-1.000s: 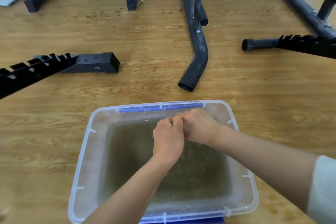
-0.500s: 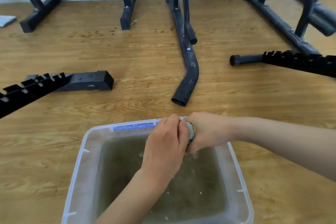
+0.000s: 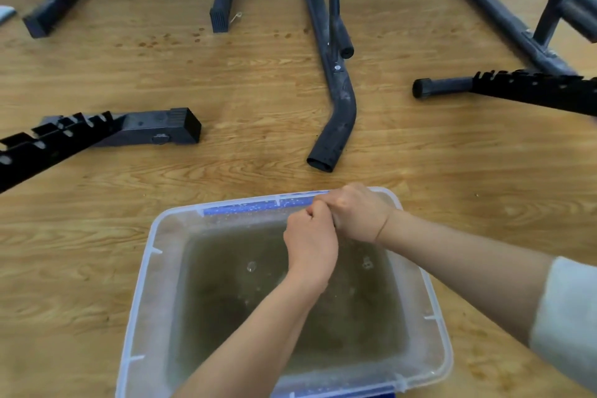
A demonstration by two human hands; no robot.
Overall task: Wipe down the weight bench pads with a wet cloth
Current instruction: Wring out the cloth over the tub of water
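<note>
Several frame parts (image 3: pixel 337 107): black tubes and notched rails lie on the floor (image 3: pixel 258 100), beyond the right hand (image 3: pixel 358 213) and the left hand (image 3: pixel 311 245) and out to both sides. No pad is in view, so wiping is judged not yet begun.
Tub (image 3: pixel 139 300): clear plastic, directly below both hands. Judged to be placed there so that wrung water falls back in and not onto the wood.
Water (image 3: pixel 242 300): murky brown-green, below the hands, with bubbles on the surface.
Right hand: a tight fist over the tub's far rim, knuckles against the other fist.
Left hand: a tight fist on the near side of the right hand, touching it, above the water.
Grip: the fists are set end to end. This is judged a wringing hold on the cloth, each hand twisting against the other.
Cloth: enclosed in the two fists, above the tub. It is hidden, so colour and texture cannot be told. Judged wet.
</note>
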